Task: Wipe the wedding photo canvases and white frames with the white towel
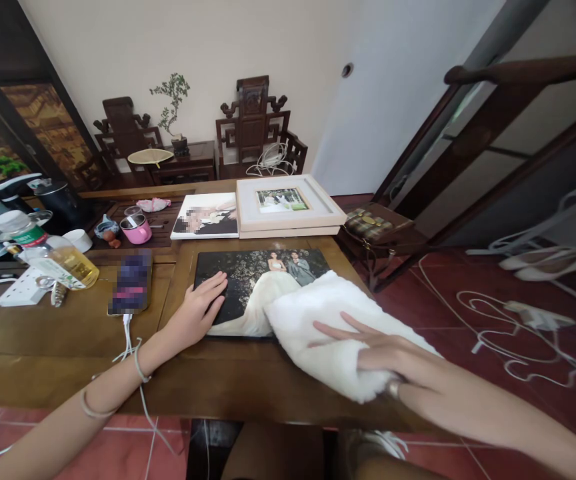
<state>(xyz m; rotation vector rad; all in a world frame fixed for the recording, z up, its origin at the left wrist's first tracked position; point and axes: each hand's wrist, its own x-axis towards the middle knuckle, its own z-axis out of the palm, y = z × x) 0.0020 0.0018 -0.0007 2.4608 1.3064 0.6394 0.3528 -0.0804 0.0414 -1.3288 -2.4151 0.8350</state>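
A wedding photo panel [241, 287] with a dark background lies flat on the wooden table in front of me. My left hand [203, 307] rests on its left edge, fingers stretched out and holding nothing. A thick white plush cloth [313, 307] covers the panel's lower right part and hangs past its right side. My right hand [373, 347] grips this cloth from above, two fingers showing across it and a fold bunched around the hand. The thumb and the other fingertips are hidden in the pile.
Behind the panel lie a second photo panel [203, 227] and a cream framed photo box [325, 207]. On the left are a phone [132, 283] on a cable, a bottle [63, 260], a power strip [21, 287] and a pink cup [137, 230]. A bag [378, 223] stands right.
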